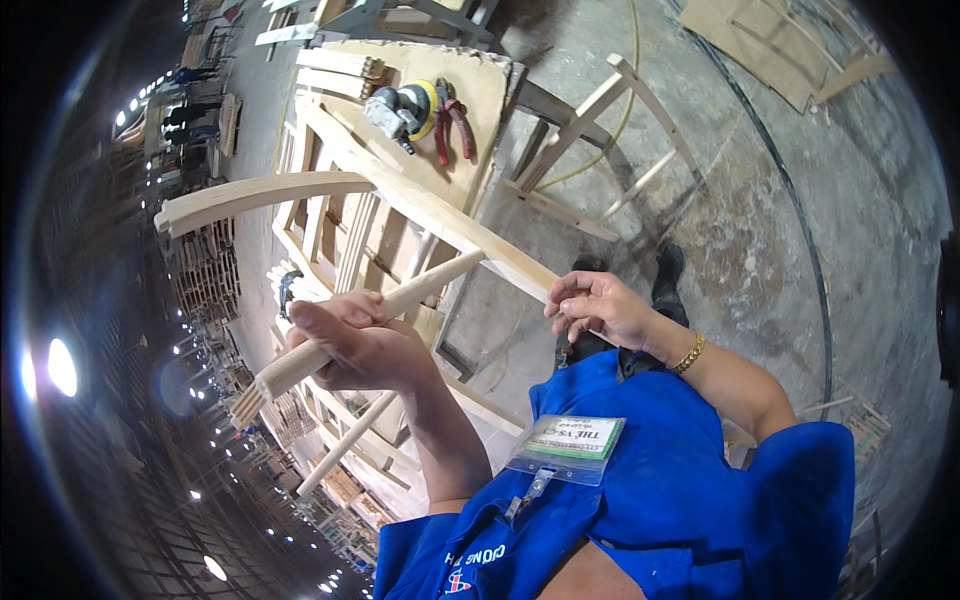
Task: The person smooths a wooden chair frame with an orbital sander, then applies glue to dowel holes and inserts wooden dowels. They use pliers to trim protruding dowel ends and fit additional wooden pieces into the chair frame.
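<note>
My left hand [355,345] is closed around a pale wooden rail [430,280], its thumb lying along the wood. That rail joins a long, gently bent wooden leg [430,212], from which a curved wooden piece [265,192] also branches. Together they look like part of a chair frame, held up at a slant over the workbench. At the leg's near end is my right hand [602,308], fingers loosely bent and apart. The fingertips seem to touch the leg's end without wrapping round it.
On the workbench [470,85] lie a sander with a yellow disc [415,108] and red-handled pliers [452,130]. Other wooden frame parts [330,210] are beneath the held piece. A wooden frame [610,150] stands on the concrete floor; a dark hose [790,190] runs at right.
</note>
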`<state>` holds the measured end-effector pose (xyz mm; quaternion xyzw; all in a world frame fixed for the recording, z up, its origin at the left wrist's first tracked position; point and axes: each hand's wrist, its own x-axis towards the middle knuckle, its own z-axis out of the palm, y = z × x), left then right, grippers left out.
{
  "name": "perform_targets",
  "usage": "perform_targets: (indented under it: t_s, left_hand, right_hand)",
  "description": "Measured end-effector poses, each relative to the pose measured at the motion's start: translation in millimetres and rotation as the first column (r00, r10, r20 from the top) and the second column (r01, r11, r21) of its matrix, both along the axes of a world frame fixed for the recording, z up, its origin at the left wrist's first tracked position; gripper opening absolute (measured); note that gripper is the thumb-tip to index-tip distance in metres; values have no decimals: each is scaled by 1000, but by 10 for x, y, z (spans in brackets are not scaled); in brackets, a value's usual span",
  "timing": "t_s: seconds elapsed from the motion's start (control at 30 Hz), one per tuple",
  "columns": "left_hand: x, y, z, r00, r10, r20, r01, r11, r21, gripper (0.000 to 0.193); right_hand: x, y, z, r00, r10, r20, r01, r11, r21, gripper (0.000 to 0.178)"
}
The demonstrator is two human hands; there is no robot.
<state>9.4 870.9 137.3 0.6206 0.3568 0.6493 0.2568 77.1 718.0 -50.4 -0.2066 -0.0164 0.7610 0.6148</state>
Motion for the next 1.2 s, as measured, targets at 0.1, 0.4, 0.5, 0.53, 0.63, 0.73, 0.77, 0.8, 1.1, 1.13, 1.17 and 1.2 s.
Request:
perform_targets:
  t_s: [0.1,0.4,0.5,0.53,0.63,0.73,0.77,0.8,1.1,1.13,1.17,1.2]
  left_hand:
    - [-62,-40,-18,1000,-3,2,3,1000,-17,34]
    - [-608,-21,-130,888,-417,-195,413,909,-64,49]
    - [-798,-35,-104,840,-460,-287,399,883,-248,38]
    - [-829,-47,-97,838,-453,-305,387,887,-252,35]
    - [-826,-61,-109,844,-310,-438,244,949,-201,26]
    - [-800,-71,-139,838,-305,-453,241,951,-195,25]
    - [-800,-66,-148,834,-319,-449,275,948,-162,23]
    - [-803,-59,-152,825,-347,-446,295,938,-184,22]
    - [-898,-32,-148,810,-299,-505,310,949,-64,43]
    - [-950,-44,-196,831,-284,-479,299,953,-47,51]
    - [-1077,-81,-265,840,-309,-445,285,951,-122,62]
    - [-1216,-128,-354,844,-301,-444,244,952,-182,63]
  right_hand:
    - [0,109,72,998,32,55,-34,999,43,24]
    - [81,437,201,887,-77,454,21,992,126,25]
    - [34,586,167,717,-134,684,-10,979,202,27]
    - [3,622,150,653,-110,749,-44,982,182,27]
    - [-95,649,85,659,-21,752,-81,992,99,28]
    - [-178,581,29,692,13,722,-104,991,82,29]
    - [-199,548,15,697,5,717,-108,989,99,28]
    - [-218,518,4,691,8,723,-106,990,91,28]
    - [-466,372,-33,658,56,751,-122,992,33,27]
    - [-507,365,-25,640,95,763,-116,993,-26,26]
    - [-553,360,-18,653,69,754,-140,990,31,26]
    - [-600,356,-9,631,117,767,-145,989,-32,26]
